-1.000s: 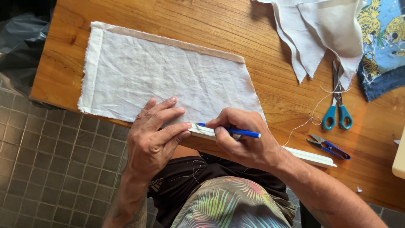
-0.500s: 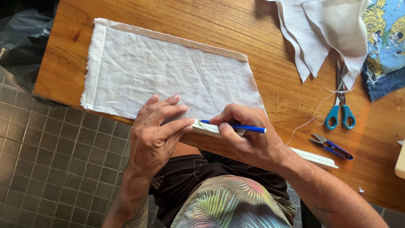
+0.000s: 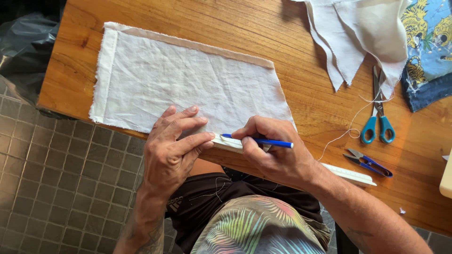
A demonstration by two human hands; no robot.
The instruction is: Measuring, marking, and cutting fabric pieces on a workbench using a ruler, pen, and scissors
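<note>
Cloth [image 3: 188, 84] lies flat on table [image 3: 301, 51]; left hand [image 3: 172, 150] presses ruler [image 3: 351, 174] down while right hand [image 3: 275, 153] grips pen [image 3: 263, 140], apparently marking a line along cloth's edge.

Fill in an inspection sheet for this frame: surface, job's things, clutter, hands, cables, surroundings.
Surface: brown wooden table, bare in places.
Job's things: creased white rectangular cloth lying flat; white ruler along its near edge; blue pen.
Clutter: blue-handled scissors, small blue thread snips, pale cloth pieces, blue tiger-print fabric.
Hands: left hand presses on the cloth and ruler; right hand holds the pen, tip at the ruler.
Cables: nothing seen; only loose white thread.
Surroundings: grey tiled floor, black plastic bag.
</note>
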